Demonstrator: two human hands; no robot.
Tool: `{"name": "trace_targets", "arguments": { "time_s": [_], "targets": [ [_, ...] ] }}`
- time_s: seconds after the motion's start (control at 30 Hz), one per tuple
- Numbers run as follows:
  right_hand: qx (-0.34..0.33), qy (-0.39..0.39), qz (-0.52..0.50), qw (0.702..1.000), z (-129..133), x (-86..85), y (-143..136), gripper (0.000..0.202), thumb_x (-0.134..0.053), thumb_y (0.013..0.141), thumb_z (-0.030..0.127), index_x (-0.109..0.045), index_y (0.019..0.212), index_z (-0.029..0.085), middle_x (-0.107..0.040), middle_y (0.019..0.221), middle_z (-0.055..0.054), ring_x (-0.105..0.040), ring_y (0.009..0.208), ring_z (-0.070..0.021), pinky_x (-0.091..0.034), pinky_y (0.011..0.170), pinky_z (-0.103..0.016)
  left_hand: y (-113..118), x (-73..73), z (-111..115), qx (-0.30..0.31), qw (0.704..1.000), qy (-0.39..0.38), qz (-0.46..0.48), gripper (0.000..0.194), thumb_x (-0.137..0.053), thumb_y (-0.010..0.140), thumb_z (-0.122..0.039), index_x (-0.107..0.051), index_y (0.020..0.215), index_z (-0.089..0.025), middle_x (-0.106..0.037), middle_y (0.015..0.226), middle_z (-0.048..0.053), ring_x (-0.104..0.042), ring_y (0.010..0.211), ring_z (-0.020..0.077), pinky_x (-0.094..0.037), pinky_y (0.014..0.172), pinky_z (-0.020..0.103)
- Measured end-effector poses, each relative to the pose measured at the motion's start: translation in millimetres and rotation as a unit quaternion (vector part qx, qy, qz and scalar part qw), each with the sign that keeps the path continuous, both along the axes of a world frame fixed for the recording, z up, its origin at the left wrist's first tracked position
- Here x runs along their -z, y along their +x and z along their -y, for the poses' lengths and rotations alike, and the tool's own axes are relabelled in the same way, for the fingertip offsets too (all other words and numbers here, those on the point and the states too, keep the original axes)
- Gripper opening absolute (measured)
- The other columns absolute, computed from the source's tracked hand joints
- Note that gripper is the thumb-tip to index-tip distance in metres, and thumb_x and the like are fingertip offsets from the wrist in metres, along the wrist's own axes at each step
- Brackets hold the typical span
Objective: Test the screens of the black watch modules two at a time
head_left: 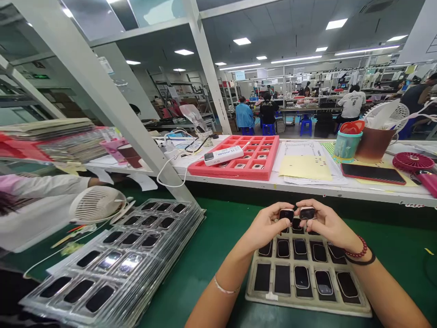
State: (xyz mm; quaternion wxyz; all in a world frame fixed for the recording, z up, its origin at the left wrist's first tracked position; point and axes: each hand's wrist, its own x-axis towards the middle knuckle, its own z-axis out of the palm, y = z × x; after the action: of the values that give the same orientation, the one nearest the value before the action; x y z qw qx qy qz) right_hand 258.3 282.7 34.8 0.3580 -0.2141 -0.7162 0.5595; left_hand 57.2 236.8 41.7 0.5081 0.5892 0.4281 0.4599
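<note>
Above the far part of a beige tray (273, 297), my left hand (268, 225) pinches a small dark-faced watch case (286, 214) between thumb and fingers. Close beside it, my right hand (324, 223) grips a second watch case (307, 212). The two cases are slightly apart. Below them, the tray's compartments hold several dark watch faces with light rims, such as the one at the front right (347, 284). Two front-left compartments (282, 279) show only a dark bottom.
Stacked clear plastic trays (150, 273) with dark screens stand on the green mat at left, beside a white fan (97, 205). A white shelf (307, 189) ahead carries a red tray (269, 159), papers and a phone (373, 173). Another person's sleeve (51, 186) is at far left.
</note>
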Motion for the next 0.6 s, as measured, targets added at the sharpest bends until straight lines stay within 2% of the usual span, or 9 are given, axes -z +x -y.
{"name": "trace_targets", "arguments": {
  "time_s": [0.1, 0.2, 0.33, 0.53, 0.6],
  "targets": [
    [-0.002, 0.001, 0.009, 1.000, 1, 1.0, -3, 0.022, -0.051, 0.090, 0.028, -0.055, 0.109, 0.017, -0.061, 0.093, -0.007, -0.060, 0.069, -0.0147, -0.053, 0.062, -0.028, -5, 6.4, 4, -0.002, 1.000, 0.006, 0.019, 0.030, -0.061, 0.082, -0.032, -0.061, 0.104, -0.012, -0.063, 0.091, 0.009, -0.060, 0.071, 0.0153, -0.050, 0.067, 0.027],
    [-0.015, -0.017, 0.000, 1.000, 2, 4.2, -5, 0.027, -0.053, 0.089, 0.027, -0.051, 0.115, 0.018, -0.061, 0.096, -0.007, -0.060, 0.071, -0.0148, -0.052, 0.060, -0.026, -7, 7.2, 7, -0.005, 1.000, 0.007, 0.005, 0.030, -0.061, 0.079, -0.023, -0.058, 0.108, -0.013, -0.063, 0.095, 0.008, -0.060, 0.076, 0.0155, -0.049, 0.073, 0.028],
    [-0.029, -0.044, -0.003, 0.999, 3, 8.7, -5, 0.035, -0.056, 0.086, 0.023, -0.047, 0.120, 0.020, -0.059, 0.104, -0.008, -0.061, 0.078, -0.0164, -0.052, 0.061, -0.026, -5, 4.2, 9, -0.006, 1.000, -0.003, -0.008, 0.037, -0.061, 0.074, -0.013, -0.057, 0.111, -0.015, -0.063, 0.097, 0.007, -0.062, 0.081, 0.0168, -0.048, 0.072, 0.025],
    [-0.005, -0.025, 0.003, 1.000, 2, 15.2, -6, 0.021, -0.050, 0.091, 0.026, -0.055, 0.109, 0.017, -0.062, 0.091, -0.006, -0.060, 0.063, -0.0134, -0.052, 0.059, -0.026, -4, 6.4, 7, -0.005, 1.000, -0.010, 0.028, 0.026, -0.059, 0.082, -0.028, -0.060, 0.101, -0.011, -0.063, 0.088, 0.008, -0.060, 0.069, 0.0148, -0.048, 0.062, 0.025],
    [-0.003, -0.022, -0.001, 1.000, 1, 16.4, -7, 0.024, -0.054, 0.089, 0.025, -0.054, 0.112, 0.018, -0.061, 0.095, -0.007, -0.060, 0.069, -0.0147, -0.052, 0.062, -0.026, -5, 8.0, 7, -0.009, 1.000, -0.002, 0.028, 0.028, -0.062, 0.080, -0.026, -0.059, 0.103, -0.012, -0.063, 0.089, 0.008, -0.061, 0.072, 0.0153, -0.048, 0.065, 0.025]
  ]
}}
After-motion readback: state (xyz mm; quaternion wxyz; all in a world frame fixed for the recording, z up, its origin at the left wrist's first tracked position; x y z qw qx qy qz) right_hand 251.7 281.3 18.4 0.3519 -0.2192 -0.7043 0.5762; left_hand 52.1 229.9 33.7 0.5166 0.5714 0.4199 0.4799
